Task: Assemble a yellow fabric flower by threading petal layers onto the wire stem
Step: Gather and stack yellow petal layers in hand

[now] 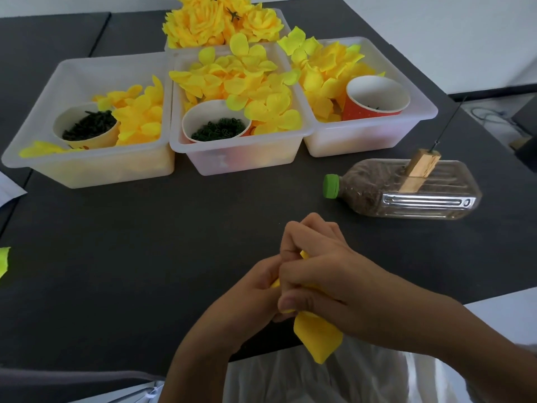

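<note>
Both hands met over the near edge of the table (145, 228), closed together around a yellow petal layer (316, 335). The right hand (325, 274) lay on top, fingers curled over the fabric; the left hand (250, 298) came from below, fingers wrapped against the same bundle. Most of the layer was hidden inside the grip; one folded lobe hung out beneath the right hand, and a small yellow edge showed between the fingers above. Whether a wire ran through the fabric could not be told. Beyond the hands, to the right, a bottle (406, 193) with a green cap (331, 186) lay on its side, partly filled with dark material. A wood block (418, 170) rested on it, and a thin wire (449, 120) rose at a tilt from the block's top. Farther back stood three bins (232, 158) in a row, touching, each loaded with loose yellow petals (247, 82) and one paper cup (215, 120). The left and middle cups held dark green parts; the right cup, red outside, was tilted. Behind the middle bin, finished flowers (220, 21) were heaped in a fourth bin. One stray petal (4, 260) lay at the table's left edge.
</note>
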The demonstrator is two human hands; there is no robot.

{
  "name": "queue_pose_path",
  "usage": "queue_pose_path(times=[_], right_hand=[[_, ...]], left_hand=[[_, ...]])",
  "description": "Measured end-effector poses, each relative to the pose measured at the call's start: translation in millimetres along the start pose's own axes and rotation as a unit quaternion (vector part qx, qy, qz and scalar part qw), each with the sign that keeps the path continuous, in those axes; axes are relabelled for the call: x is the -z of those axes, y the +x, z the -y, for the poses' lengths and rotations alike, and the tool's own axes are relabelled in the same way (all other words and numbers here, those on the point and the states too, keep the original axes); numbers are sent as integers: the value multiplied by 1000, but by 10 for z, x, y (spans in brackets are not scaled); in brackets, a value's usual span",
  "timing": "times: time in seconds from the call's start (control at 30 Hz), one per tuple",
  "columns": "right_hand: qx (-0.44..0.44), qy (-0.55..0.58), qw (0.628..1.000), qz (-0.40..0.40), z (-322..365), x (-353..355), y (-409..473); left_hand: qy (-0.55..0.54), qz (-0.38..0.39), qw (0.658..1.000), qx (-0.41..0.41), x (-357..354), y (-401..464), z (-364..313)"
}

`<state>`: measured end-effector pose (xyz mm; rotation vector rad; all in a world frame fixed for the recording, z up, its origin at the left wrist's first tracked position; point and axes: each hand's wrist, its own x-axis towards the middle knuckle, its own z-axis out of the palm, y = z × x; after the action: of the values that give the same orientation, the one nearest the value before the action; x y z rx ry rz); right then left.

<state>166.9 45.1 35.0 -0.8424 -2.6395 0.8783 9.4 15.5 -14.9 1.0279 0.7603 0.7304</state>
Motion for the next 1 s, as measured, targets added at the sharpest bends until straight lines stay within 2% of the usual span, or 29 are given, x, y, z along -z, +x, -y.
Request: queue_pose_path(times=[0.07,0.17,0.27,0.33,0.4,0.57,0.77,0.87,1.0], right_hand=[[-29,60,997,-46,-46,-10,2],[-77,170,971,-149,-153,45,-35],[-106,153,950,-251,-243,56,-117],[-137,146,947,-253,-247,-13,-185],[-166,157,949,-217,-219,-99,-238],[-216,60,967,-123,-193,-252,-219],[-221,125,939,-232,-170,-378,-121],[-222,170,918,-282,-158,-417,-125],[-273,184,889,-319,-198,-435,-114]], left_hand=[[-10,-4,1000,-14,-11,12,-10],[22,-108,994,3,20,44,1],[81,-205,975,18,48,61,33],[90,-233,968,5,52,60,21],[103,-245,964,-1,34,62,2],[89,-279,956,-2,-39,107,16],[71,-304,950,-29,-158,141,-13],[110,-302,946,-39,-182,137,5],[183,-312,930,-60,-201,127,33]])
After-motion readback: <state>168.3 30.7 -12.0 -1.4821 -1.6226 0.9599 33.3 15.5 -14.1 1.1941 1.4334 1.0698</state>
